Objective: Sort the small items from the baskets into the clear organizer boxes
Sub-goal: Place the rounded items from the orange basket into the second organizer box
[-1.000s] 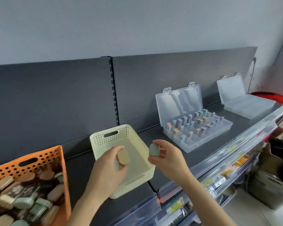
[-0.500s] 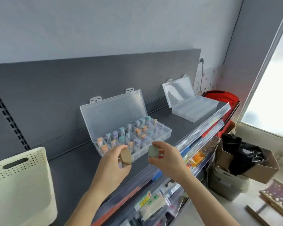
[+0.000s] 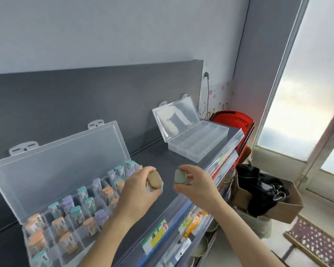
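Both hands loaded, held over the shelf's front edge between the two open organizer boxes.

My left hand point(image 3: 137, 191) is closed around a tan-capped item point(image 3: 154, 180) just beside the right end of the near organizer box point(image 3: 69, 214), whose compartments hold small capped items in orange, teal and purple. My right hand point(image 3: 195, 185) pinches a grey-green item point(image 3: 180, 176) between thumb and fingers, over the clear shelf-edge strip point(image 3: 216, 166). I see a bare stretch of dark shelf point(image 3: 152, 157) between the hands and the far organizer box point(image 3: 197, 141), lid up, near the shelf's right end.
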Demonstrator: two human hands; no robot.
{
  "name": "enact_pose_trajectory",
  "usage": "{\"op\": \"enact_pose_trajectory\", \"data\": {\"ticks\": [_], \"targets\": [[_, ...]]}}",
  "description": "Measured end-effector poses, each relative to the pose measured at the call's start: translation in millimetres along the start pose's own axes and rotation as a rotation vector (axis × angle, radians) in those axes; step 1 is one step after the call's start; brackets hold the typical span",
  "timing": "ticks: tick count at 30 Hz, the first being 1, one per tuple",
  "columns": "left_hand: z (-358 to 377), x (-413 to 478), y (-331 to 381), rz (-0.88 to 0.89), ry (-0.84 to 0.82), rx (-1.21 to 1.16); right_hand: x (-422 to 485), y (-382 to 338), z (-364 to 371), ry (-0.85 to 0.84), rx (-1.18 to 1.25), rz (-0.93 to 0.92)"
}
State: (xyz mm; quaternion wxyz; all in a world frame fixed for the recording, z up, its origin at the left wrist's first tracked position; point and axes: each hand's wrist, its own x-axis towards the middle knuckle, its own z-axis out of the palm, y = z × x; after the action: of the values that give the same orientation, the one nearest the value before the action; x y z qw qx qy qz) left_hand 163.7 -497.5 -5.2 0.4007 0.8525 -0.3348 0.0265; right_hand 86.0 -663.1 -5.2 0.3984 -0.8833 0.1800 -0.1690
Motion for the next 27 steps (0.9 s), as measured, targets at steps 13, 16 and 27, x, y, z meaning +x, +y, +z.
{"op": "enact_pose_trajectory", "data": {"ticks": [13, 16, 27], "targets": [[73, 134, -6, -0.113, 0.018, 0.019, 144, 62, -42, -0.014, -0.020, 0.015], [83, 157, -8, -0.142, 0.034, 0.017, 178, 76, -45, -0.040, -0.017, -0.006], [132, 245, -3, -0.294, 0.121, 0.127, 319, 120, -58, -0.225, -0.020, -0.204]]}}
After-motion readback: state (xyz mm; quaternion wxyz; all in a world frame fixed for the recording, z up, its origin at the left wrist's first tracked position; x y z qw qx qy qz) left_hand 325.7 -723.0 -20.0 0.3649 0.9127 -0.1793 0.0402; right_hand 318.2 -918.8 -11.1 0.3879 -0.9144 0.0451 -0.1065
